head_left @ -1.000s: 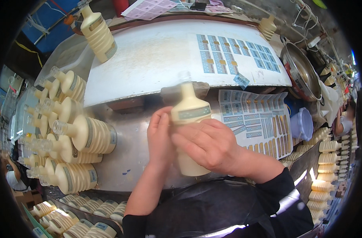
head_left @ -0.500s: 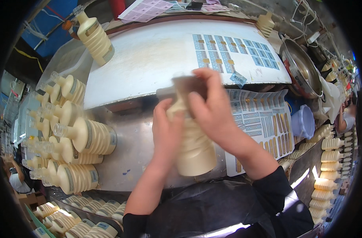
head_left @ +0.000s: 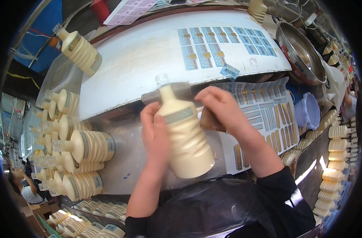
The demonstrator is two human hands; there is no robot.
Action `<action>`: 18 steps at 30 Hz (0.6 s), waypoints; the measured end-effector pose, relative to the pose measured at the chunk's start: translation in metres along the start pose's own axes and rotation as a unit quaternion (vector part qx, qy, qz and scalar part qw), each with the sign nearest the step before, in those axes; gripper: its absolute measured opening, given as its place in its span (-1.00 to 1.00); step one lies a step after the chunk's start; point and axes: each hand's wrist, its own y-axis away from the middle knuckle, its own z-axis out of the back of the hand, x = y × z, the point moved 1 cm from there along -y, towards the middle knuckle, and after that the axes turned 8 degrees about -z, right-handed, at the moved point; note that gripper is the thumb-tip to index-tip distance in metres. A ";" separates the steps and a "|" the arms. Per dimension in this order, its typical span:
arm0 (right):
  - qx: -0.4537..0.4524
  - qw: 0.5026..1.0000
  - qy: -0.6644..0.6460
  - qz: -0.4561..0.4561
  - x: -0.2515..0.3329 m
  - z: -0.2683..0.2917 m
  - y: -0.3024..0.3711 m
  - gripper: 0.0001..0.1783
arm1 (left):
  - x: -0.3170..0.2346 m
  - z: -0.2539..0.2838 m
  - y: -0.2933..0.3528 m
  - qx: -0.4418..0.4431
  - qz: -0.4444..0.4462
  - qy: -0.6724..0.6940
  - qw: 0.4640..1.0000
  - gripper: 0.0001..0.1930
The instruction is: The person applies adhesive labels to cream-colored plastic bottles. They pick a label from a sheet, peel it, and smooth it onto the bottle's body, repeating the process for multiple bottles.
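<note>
A cream-coloured ribbed bottle [head_left: 189,144] with a clear threaded neck lies in front of me, its base toward me. The fingers of my left hand [head_left: 157,133] are closed against its left side, near a grey-green label band [head_left: 179,115] around its shoulder. Under the neck shows a dull grey-brown block [head_left: 183,86]. Just off the bottle's right side, my right hand [head_left: 226,109] grips a small brown, pad-like piece [head_left: 212,120]; its exact kind is unclear.
Several similar bottles [head_left: 94,146] are stacked at the left, and one [head_left: 79,51] stands on the white board [head_left: 137,51]. Blue labels [head_left: 203,55] lie on that board. Sticker sheets [head_left: 268,119], a lilac bucket [head_left: 306,112] and a metal basin [head_left: 300,51] are at the right.
My right hand has moved down and right, taking the brown piece away from the bottle's neck and shoulder, which now show. My left hand stays at the bottle's side. The whole view has shifted slightly.
</note>
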 end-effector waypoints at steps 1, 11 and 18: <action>0.000 1.000 0.027 0.016 -0.004 -0.009 -0.001 -0.73 | -0.002 -0.001 -0.003 0.015 -0.003 -0.011 1.000 -0.58; 0.080 0.995 -0.051 -0.021 -0.017 -0.018 -0.011 -0.54 | -0.011 -0.007 -0.006 0.027 0.017 -0.071 0.997 -0.52; 0.111 0.992 -0.003 -0.057 -0.013 -0.017 -0.006 -0.63 | -0.007 -0.006 -0.006 0.031 0.001 -0.086 0.996 -0.54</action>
